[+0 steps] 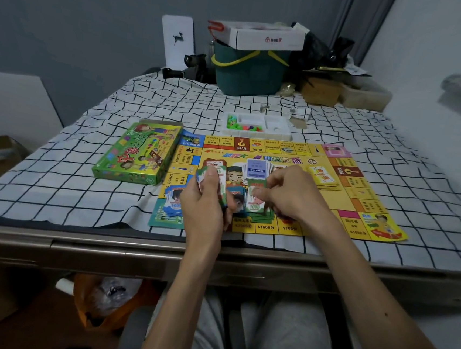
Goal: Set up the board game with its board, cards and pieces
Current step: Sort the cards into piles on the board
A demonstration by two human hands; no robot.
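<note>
Left hand (pixel 207 200) grips the cards (pixel 213 175), right hand (pixel 292 193) pinches a note (pixel 254 203) just over the pile (pixel 265 219) (long axis pointing away), right hand nearer.

A: Cover?
B: White fabric cloth (pixel 67 186), thin black grid lines.
A: Board?
B: Flat paper game board (pixel 331 201): yellow ground; orange, blue and pink squares at the edge.
A: Box beside it?
B: Flat cardboard game box (pixel 138 155), bright green, red lettering.
A: Notes?
B: Stack of green paper notes (pixel 255 206); stack of blue paper notes (pixel 172 205); fan of paper notes (pixel 221 183) in the left hand (pixel 206 205), green and white edges.
A: Behind?
B: White plastic tray (pixel 281 136), green and orange pieces (pixel 242 126). Dark teal plastic bucket (pixel 247 77), yellow handle (pixel 234 60).
</note>
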